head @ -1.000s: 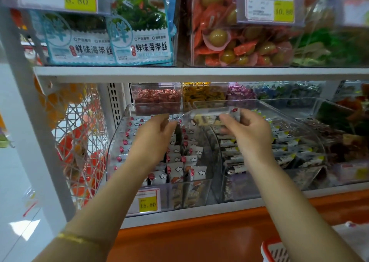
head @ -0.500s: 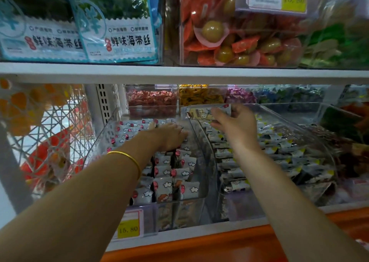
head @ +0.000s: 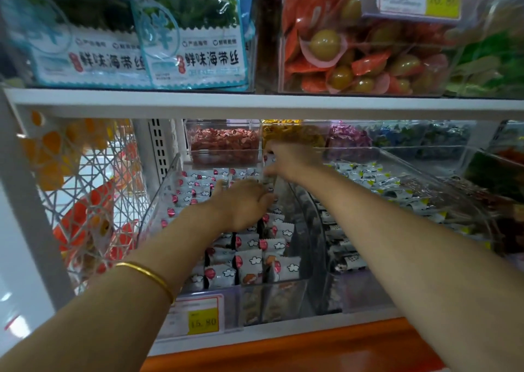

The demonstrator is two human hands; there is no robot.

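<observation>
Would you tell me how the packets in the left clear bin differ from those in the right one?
The left bin's packets carry white clouds and red dots; the right bin's packets show yellow-green corners. The left ones stand in upright rows; the right ones lie flatter, overlapping. Both are small, pale, sealed packets.

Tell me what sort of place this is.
Most likely a snack shop or supermarket aisle: yellow price tags fronting clear bins full of wrapped snack packets, with bagged seaweed stocked on the shelf above.
</observation>
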